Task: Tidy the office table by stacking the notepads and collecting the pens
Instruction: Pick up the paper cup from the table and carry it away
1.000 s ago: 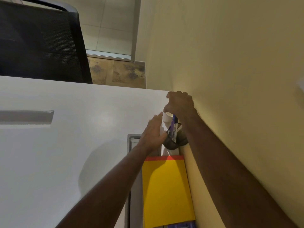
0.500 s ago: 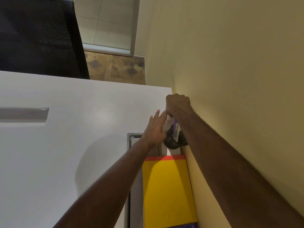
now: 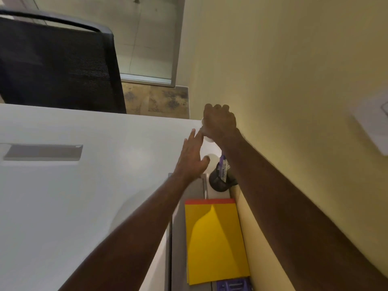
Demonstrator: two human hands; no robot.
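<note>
At centre frame the right hand (image 3: 219, 122) curls its fingers around a small white object (image 3: 207, 139), mostly hidden. The left hand (image 3: 193, 158) is flat, fingers straight, fingertips touching that object. Below them a round black mesh pen cup (image 3: 218, 182) stands beside the wall, and a smooth yellow notepad (image 3: 216, 244) with a red top strip lies on the glossy white table (image 3: 73, 206).

right hand (image 3: 219, 122): hides white object it grips | purple item (image 3: 232, 285): cut off by bottom edge

A black mesh chair (image 3: 58, 66) stands beyond the white table (image 3: 63, 206); a cream wall (image 3: 294, 70) runs along the right, tiled floor (image 3: 157, 99) behind
</note>
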